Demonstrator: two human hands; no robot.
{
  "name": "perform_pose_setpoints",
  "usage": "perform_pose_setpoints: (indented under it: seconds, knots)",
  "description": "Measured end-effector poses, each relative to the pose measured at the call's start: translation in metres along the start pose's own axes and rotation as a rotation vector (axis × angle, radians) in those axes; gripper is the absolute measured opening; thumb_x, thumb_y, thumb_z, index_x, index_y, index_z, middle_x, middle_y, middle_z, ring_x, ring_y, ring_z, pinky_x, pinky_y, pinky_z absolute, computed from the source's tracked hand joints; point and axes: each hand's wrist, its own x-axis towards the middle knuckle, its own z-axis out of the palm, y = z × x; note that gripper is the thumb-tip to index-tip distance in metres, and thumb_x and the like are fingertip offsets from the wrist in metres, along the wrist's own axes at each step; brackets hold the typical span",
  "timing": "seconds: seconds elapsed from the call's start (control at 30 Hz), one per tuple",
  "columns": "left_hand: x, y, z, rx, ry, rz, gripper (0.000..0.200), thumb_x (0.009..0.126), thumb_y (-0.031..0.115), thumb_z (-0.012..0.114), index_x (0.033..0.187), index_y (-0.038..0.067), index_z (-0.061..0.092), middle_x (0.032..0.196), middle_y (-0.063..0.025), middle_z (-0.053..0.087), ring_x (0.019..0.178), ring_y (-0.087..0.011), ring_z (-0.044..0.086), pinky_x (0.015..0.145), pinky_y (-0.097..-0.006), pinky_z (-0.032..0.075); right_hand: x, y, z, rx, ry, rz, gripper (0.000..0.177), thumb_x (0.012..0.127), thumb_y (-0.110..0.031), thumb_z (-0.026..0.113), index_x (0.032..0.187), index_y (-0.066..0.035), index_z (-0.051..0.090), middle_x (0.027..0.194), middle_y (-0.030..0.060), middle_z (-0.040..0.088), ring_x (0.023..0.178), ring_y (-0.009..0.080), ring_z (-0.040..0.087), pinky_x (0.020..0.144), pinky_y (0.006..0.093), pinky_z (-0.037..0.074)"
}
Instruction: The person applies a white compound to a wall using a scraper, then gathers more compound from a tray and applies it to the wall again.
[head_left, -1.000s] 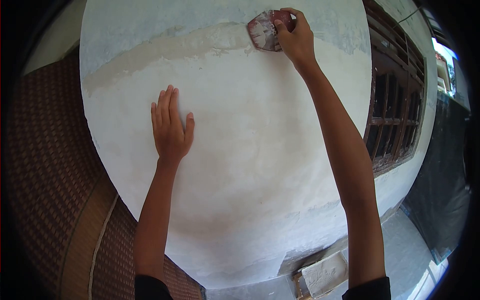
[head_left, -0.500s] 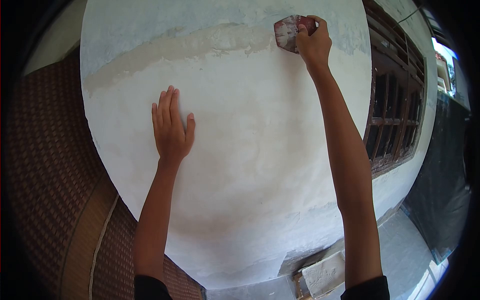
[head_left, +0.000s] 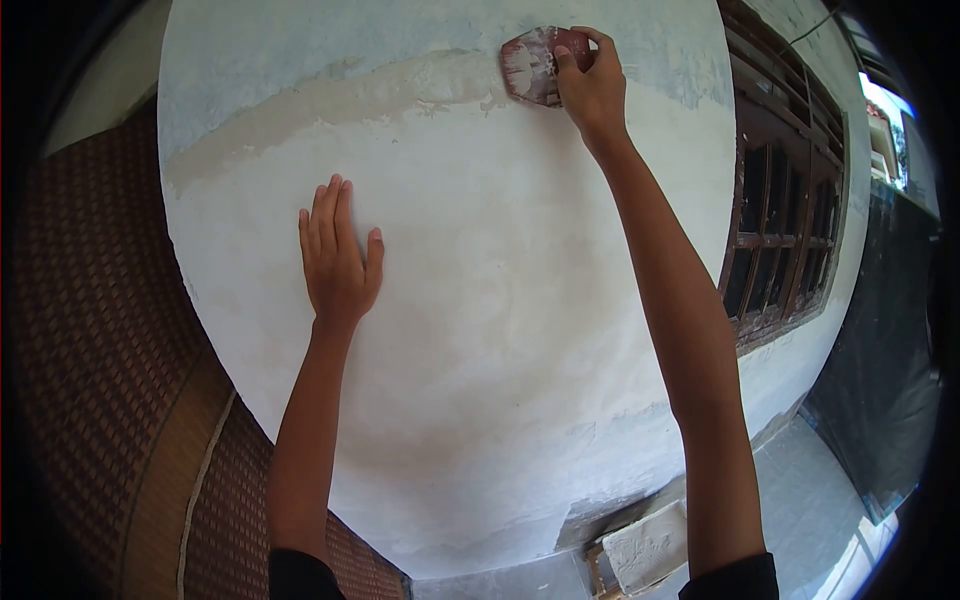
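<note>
- The right hand [head_left: 592,95] is raised to about 12 o'clock in the view, arm stretched up, with its fingers clamped around a scraper [head_left: 530,65].
- The scraper's blade is smeared with white filler. It lies against the wall [head_left: 500,330] and points toward 9 o'clock from the hand.
- The blade sits at the right end of a greyish filler band [head_left: 330,95], which runs across the upper wall from about 10 o'clock to 12 o'clock.
- The left hand [head_left: 338,260] lies flat on the wall, palm down and fingers straight and close together, holding nothing. It is at about 7 o'clock from the scraper and well apart from it.
- A dark wooden window [head_left: 780,200] stands at 3 o'clock.
- A woven panel [head_left: 90,300] fills the 9 o'clock side.
- A tray [head_left: 648,548] caked in white filler sits on the floor at about 5 o'clock.
</note>
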Motion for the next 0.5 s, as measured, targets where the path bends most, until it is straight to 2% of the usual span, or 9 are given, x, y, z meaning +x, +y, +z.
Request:
perform_pose_setpoints:
  seconds: [0.07,0.2,0.27,0.33,0.37,0.5]
  knots:
    - [0.0,-0.001,0.0,-0.006,-0.001,0.005,0.062,0.093,0.018,0.055,0.151,0.003,0.038,0.156,-0.0117,0.04,0.148,-0.0294,0.032,0.122,-0.0509,0.021,-0.003,0.002,0.002,-0.076,-0.062,0.017,0.037,0.093,-0.009,0.062,0.128,-0.004,0.052,0.109,0.0238,0.069,0.099,0.0348,0.071,0.087,0.0401,0.055]
    - [-0.001,0.0,0.001,-0.017,0.005,-0.007,0.062,0.094,0.018,0.055,0.151,0.004,0.038,0.156,-0.0119,0.04,0.148,-0.0293,0.032,0.122,-0.0511,0.021,0.004,0.002,-0.019,-0.018,0.045,0.075,0.036,0.092,-0.008,0.062,0.127,-0.003,0.052,0.109,0.0236,0.069,0.1,0.0344,0.071,0.087,0.04,0.056]
    - [-0.001,-0.001,0.001,-0.012,0.003,-0.004,0.062,0.094,0.019,0.054,0.151,0.004,0.038,0.156,-0.0118,0.04,0.148,-0.0293,0.032,0.122,-0.0512,0.021,0.004,-0.008,-0.021,0.226,0.078,0.188,0.037,0.092,-0.009,0.063,0.127,-0.004,0.053,0.111,0.0236,0.069,0.099,0.0334,0.07,0.089,0.0402,0.055]
    - [-0.001,-0.001,0.002,-0.008,0.006,0.003,0.061,0.094,0.019,0.054,0.151,0.004,0.038,0.156,-0.0118,0.04,0.148,-0.0293,0.032,0.122,-0.0513,0.021,0.003,-0.001,-0.004,0.057,0.012,0.03,0.038,0.092,-0.012,0.064,0.128,-0.005,0.052,0.112,0.0232,0.069,0.102,0.0331,0.069,0.092,0.0417,0.053]
    - [-0.001,-0.002,0.002,-0.027,-0.002,0.004,0.062,0.094,0.018,0.053,0.152,0.004,0.036,0.157,-0.0119,0.038,0.148,-0.0302,0.031,0.122,-0.0522,0.02,0.0,-0.004,-0.004,0.003,-0.08,0.064,0.039,0.093,-0.014,0.064,0.129,-0.005,0.052,0.112,0.0233,0.069,0.105,0.0336,0.068,0.093,0.0435,0.051]
    - [-0.001,-0.002,0.002,-0.035,-0.022,-0.003,0.062,0.095,0.017,0.052,0.153,0.004,0.033,0.158,-0.0122,0.036,0.149,-0.0309,0.029,0.122,-0.0532,0.018,0.015,0.02,-0.013,-0.062,0.047,0.139,0.037,0.094,-0.013,0.062,0.128,-0.004,0.052,0.109,0.0218,0.069,0.103,0.0336,0.068,0.093,0.0442,0.051]
